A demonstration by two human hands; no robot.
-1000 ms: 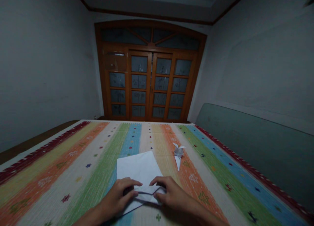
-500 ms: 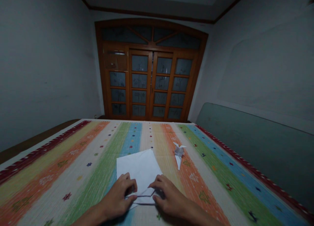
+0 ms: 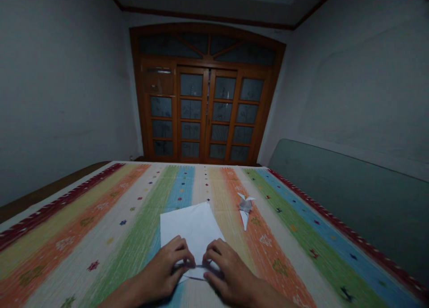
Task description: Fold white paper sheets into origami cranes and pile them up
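Striped cloth [image 3: 100, 218]: paper [image 3: 192, 227] btwn fingers [image 3: 183, 253]

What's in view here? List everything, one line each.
paper sheet: one, white, flat on the cloth, just beyond the hands
folded paper: one, white, under both hands' fingers
small folded paper figure: one, grey-white, on the orange stripe, right of the sheet
striped cloth: one, multicoloured, covers the surface
glazed doors: one set, brown wood, far wall
panel: one, grey-green, along the right wall
left hand: on the folded paper
right hand: on the folded paper
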